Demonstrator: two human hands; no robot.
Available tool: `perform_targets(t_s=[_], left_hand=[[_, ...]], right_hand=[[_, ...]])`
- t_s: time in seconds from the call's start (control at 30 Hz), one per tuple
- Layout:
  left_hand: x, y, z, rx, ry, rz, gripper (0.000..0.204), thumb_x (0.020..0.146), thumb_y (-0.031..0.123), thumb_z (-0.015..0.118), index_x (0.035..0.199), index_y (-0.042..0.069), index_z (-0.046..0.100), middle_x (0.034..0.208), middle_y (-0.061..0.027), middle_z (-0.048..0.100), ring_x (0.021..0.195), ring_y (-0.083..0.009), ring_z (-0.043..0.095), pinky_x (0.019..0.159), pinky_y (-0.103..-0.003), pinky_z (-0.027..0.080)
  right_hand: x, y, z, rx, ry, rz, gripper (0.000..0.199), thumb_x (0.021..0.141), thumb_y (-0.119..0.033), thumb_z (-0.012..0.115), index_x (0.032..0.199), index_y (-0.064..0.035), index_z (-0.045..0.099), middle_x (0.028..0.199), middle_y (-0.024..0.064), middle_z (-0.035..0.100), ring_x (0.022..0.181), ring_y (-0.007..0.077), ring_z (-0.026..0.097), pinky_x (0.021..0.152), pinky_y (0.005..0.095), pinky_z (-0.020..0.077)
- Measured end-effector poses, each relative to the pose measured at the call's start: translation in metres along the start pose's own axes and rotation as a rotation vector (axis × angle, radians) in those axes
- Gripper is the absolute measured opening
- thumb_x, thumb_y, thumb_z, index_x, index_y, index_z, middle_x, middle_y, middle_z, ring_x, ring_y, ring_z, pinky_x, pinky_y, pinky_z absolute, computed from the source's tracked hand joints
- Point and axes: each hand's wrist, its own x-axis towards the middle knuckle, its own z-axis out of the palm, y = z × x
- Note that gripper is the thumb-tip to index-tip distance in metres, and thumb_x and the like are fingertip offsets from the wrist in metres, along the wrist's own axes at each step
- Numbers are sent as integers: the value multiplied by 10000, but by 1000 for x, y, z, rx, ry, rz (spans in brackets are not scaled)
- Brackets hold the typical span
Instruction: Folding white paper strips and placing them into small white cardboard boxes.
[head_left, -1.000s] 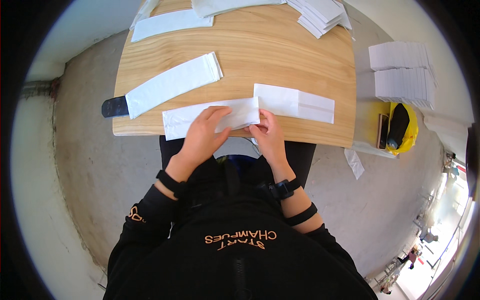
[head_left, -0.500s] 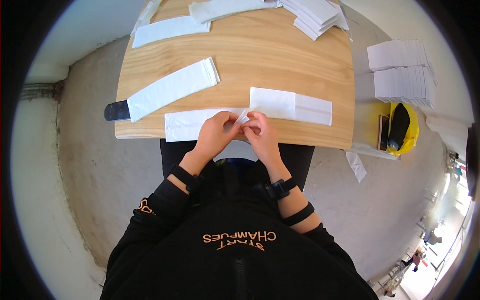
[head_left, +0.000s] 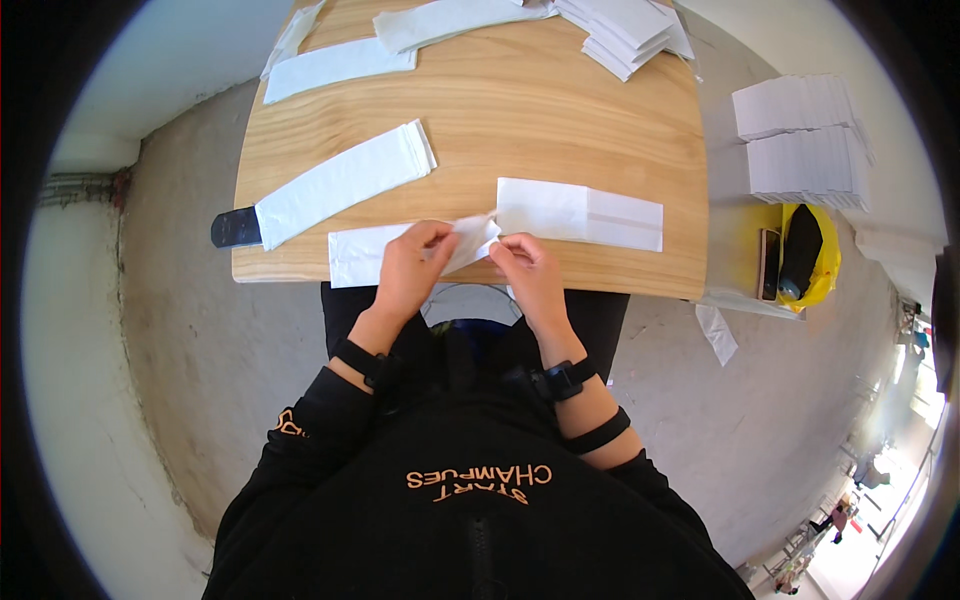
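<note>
Right now you are working at the near edge of the wooden table (head_left: 560,110), both hands meeting over a long white paper bag (head_left: 360,252) that is lying flat along that edge. Your left hand (head_left: 412,268) is pinching the bag's right end between thumb and fingers, and that end is lifting off the wood as a loose folded flap. Your right hand (head_left: 530,275) is closing on the same flap from the right, fingertips touching the paper — the two hands are almost meeting over it. The rest of the bag is stretching away to the left, flat on the table and parallel to its near edge.

Just to the right of your hands, a second white bag (head_left: 580,212) is lying flat with a folded band near its right end, its left corner nearly touching the flap you are holding. Farther left, a longer bundle of white bags (head_left: 345,182) is lying at a slant, and a dark flat piece (head_left: 236,228) is sticking out from under its near-left end, past the table's corner. More white bags are lying along the far edge — including a fanned stack (head_left: 625,30) at the far right. Off the table to the right, two stacks of white paper (head_left: 800,135) are sitting beside a yellow bag (head_left: 815,260).
</note>
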Motion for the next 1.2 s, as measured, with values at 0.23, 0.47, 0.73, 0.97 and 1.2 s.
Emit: perform_targets(t_s=[0.23, 0.47, 0.73, 0.97, 1.2], left_hand=[[-6, -25, -58, -685, 314, -243, 193, 942, 120, 566, 1096, 3, 582, 969, -44, 652, 897, -104, 606, 814, -277, 479], [-18, -25, -87, -861, 318, -398, 301, 965, 147, 492, 1244, 35, 506, 1156, -84, 619, 1040, -192, 609, 898, -320, 475], [-1, -23, -156, -1137, 421, -263, 252, 951, 135, 500, 1183, 37, 518, 1132, -81, 620, 1041, -196, 602, 898, -333, 487], [15, -17, -219, -1320, 458, -104, 180, 939, 78, 503, 1097, 0, 536, 1114, -96, 608, 1046, -213, 590, 918, -346, 500], [5, -78, -221, -1283, 592, -292, 219, 926, 74, 515, 1131, -2, 509, 1158, -110, 585, 1112, -215, 560, 958, -352, 488]], right_hand=[[-14, 1, -17, -53, 14, 73, 190, 853, -179, 672, 881, 3, 625, 814, 51, 663, 765, 108, 622, 702, 244, 487], [-5, -3, 2, -175, 150, -1, 229, 833, -210, 700, 890, 0, 628, 869, 89, 672, 744, 147, 630, 687, 283, 498], [12, -13, -24, -298, 230, -231, 223, 815, -184, 706, 939, -8, 650, 874, 108, 622, 761, 185, 608, 713, 287, 487], [30, -9, -78, -324, 427, -153, 251, 823, -190, 691, 963, 18, 668, 884, 120, 635, 783, 181, 612, 729, 300, 491], [36, -9, -89, -426, 407, -150, 251, 813, -206, 689, 976, -17, 667, 809, 97, 682, 744, 183, 638, 703, 316, 501]])
